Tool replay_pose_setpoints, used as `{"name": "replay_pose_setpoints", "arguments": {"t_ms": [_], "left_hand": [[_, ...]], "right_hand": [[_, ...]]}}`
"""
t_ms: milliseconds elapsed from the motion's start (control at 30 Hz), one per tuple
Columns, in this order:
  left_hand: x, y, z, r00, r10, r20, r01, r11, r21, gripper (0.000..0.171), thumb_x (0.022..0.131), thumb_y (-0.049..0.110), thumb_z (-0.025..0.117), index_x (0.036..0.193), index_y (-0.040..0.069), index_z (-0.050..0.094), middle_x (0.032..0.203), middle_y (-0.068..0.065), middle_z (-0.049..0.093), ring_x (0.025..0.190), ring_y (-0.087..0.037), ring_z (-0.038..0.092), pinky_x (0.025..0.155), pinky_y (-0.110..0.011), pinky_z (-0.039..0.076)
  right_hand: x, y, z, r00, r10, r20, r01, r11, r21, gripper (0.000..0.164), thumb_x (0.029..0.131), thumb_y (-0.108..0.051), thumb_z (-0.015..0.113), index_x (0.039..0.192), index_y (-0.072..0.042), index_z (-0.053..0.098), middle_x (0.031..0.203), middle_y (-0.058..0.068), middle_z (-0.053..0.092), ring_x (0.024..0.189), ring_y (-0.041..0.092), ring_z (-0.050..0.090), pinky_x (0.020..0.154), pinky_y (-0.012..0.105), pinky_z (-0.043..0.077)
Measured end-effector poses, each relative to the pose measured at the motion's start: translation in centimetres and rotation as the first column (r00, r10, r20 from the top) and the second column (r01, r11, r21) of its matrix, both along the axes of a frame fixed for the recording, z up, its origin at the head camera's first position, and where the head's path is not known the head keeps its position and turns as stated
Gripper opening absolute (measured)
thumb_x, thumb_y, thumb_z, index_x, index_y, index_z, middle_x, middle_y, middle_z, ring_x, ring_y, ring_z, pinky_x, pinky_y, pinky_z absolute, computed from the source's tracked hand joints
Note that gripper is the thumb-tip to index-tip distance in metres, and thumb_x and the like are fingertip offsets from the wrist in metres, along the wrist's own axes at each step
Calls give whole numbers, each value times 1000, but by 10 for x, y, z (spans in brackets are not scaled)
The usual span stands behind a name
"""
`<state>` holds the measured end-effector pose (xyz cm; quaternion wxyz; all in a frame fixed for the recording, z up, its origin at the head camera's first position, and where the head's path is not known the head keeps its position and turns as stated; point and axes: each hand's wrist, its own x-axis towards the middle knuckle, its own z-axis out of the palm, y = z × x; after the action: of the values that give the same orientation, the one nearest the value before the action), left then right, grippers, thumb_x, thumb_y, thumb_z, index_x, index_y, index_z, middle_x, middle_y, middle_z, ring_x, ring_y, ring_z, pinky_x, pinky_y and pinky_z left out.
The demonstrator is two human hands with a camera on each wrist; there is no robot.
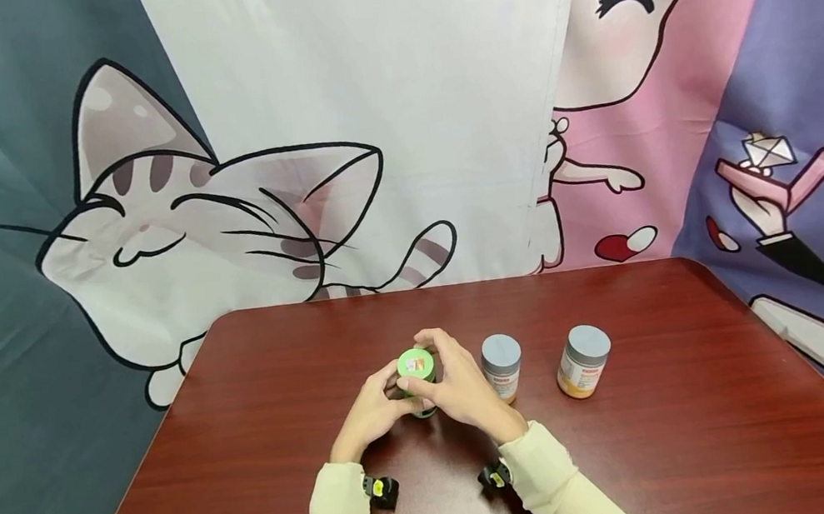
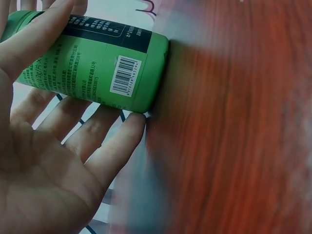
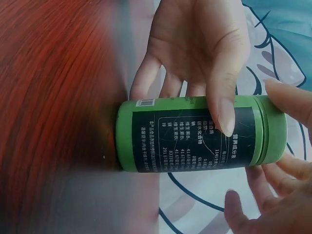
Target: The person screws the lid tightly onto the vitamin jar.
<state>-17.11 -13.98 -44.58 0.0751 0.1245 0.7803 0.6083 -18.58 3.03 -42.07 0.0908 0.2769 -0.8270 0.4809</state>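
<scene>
A green bottle (image 1: 416, 365) with a green cap and a black label panel stands upright on the table, between both hands. My left hand (image 1: 369, 419) holds its body: the thumb lies across the label in the right wrist view, with the fingers on the other side. My right hand (image 1: 465, 389) grips the bottle's top, thumb and fingers on opposite sides of the cap (image 3: 274, 131). In the left wrist view, a white barcode (image 2: 126, 75) shows near the bottle's base. Part of the bottle's front is hidden by the hands in the head view.
Just right of my right hand stands a grey-lidded jar (image 1: 502, 366) with a white label. A similar jar (image 1: 584, 361), its lower part orange-yellow, stands farther right. The reddish-brown table (image 1: 265, 440) ends at a cartoon-printed curtain (image 1: 441, 103).
</scene>
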Motion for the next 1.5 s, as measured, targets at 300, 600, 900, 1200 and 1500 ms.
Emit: {"name": "replay_pose_setpoints", "arguments": {"t_ms": [300, 600, 900, 1200, 1500], "left_hand": [[11, 3, 15, 1000, -22, 4, 22, 999, -30, 52, 76, 16, 75, 122, 17, 53, 106, 1, 64, 93, -14, 62, 78, -28, 49], [8, 2, 14, 999, -40, -25, 40, 999, 0, 52, 76, 13, 75, 123, 14, 54, 111, -1, 63, 97, -15, 61, 80, -28, 49], [8, 0, 13, 998, -36, -44, 37, 999, 33, 51, 76, 11, 75, 123, 13, 55, 116, -10, 61, 101, -19, 60, 84, -33, 48], [7, -1, 11, 999, -44, -30, 45, 997, 60, 52, 75, 11, 75, 123, 12, 55, 114, -5, 61, 101, -19, 60, 83, -30, 49], [7, 0, 11, 999, -37, -27, 38, 999, 29, 49, 76, 14, 76, 121, 13, 55, 107, -4, 64, 93, -16, 63, 78, -29, 50]], "right_hand": [[2, 1, -3, 999, -5, 41, 5, 1000, -18, 60, 74, -45, 73, 121, -20, 47, 115, -4, 53, 91, 11, 51, 74, 36, 47], [1, 6, 1, 980, 173, 94, -169, 984, -53, 67, 83, -32, 68, 139, -29, 32, 134, -8, 45, 106, 13, 54, 77, 34, 49], [0, 4, 4, 976, 190, 103, -183, 980, -76, 48, 88, -16, 62, 129, -25, 39, 122, -7, 55, 102, 14, 56, 86, 44, 45], [-1, 3, 3, 993, 116, -18, -116, 993, 19, 46, 85, -24, 67, 125, -16, 45, 117, 3, 55, 103, 11, 51, 83, 36, 45], [0, 2, -1, 997, 71, 0, -71, 997, 43, 71, 79, -48, 67, 136, -24, 32, 128, -3, 40, 114, 10, 43, 89, 34, 41]]}}
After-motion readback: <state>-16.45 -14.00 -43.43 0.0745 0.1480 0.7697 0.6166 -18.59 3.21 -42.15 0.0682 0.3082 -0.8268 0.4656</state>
